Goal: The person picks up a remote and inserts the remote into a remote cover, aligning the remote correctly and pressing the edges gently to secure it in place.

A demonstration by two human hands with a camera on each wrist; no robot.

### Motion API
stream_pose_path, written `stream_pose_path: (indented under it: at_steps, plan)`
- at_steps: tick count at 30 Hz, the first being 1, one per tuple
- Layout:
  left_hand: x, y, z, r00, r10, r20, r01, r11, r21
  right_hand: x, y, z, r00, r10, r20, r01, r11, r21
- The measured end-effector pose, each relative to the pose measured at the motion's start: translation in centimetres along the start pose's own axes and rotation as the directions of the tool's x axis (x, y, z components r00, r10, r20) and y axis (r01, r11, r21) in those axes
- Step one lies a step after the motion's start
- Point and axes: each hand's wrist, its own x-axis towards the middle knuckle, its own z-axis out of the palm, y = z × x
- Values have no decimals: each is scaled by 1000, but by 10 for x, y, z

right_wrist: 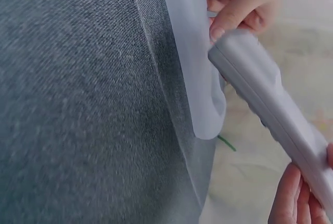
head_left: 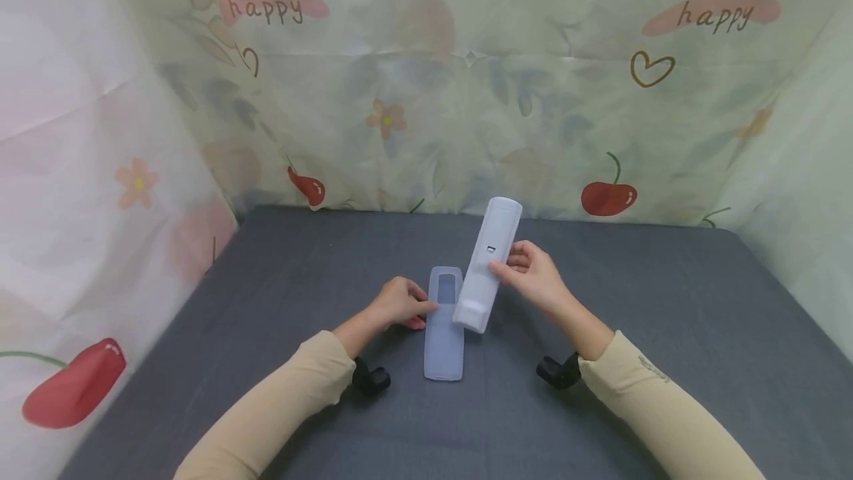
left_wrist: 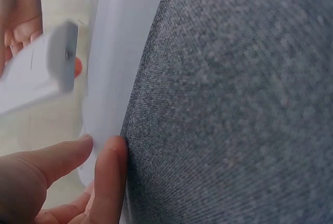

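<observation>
A white remote control (head_left: 489, 258) is tilted above the table, its back face turned up in the head view. My right hand (head_left: 536, 276) grips it by the side, thumb on the back and fingers beneath. In the right wrist view, a row of dark bumps shows along the underside of the remote control (right_wrist: 276, 99). A translucent remote cover (head_left: 443, 350) with a rectangular opening lies lengthwise on the table. My left hand (head_left: 397, 302) pinches its left edge between thumb and fingers. The lower end of the remote hangs just over the cover's right edge; contact there cannot be told.
A dark grey cloth covers the table (head_left: 266, 280). Patterned curtains (head_left: 466, 95) with cherries and hearts hang behind it and at both sides. Black straps (head_left: 369, 378) sit on both wrists.
</observation>
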Motion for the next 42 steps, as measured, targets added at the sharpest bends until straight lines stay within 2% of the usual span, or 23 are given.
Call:
stream_pose_path:
  at_steps: [5, 11, 19, 30, 39, 42]
  plan:
    - [0, 0, 0, 1000, -2, 3, 2, 1000, 4, 8, 1, 8, 994, 7, -105, -3, 999, 34]
    - [0, 1, 0, 1000, -20, 7, 20, 1000, 6, 20, 5, 19, 973, 68, -218, -33, 986, 162]
    - [-1, 1, 0, 1000, -31, 6, 31, 1000, 2, 29, 10, 31, 944, 123, -308, -54, 973, 223]
    - [2, -3, 1, 1000, -30, 1, 30, 1000, -1, 33, 13, 38, 927, 170, -333, -85, 963, 255]
    - [3, -3, 2, 999, -36, -3, 36, 999, 9, 31, 11, 44, 934, 176, -312, -90, 958, 272]
    - [3, -3, 3, 1000, -29, -11, 29, 1000, -4, 33, 17, 46, 938, 158, -308, -69, 958, 279]
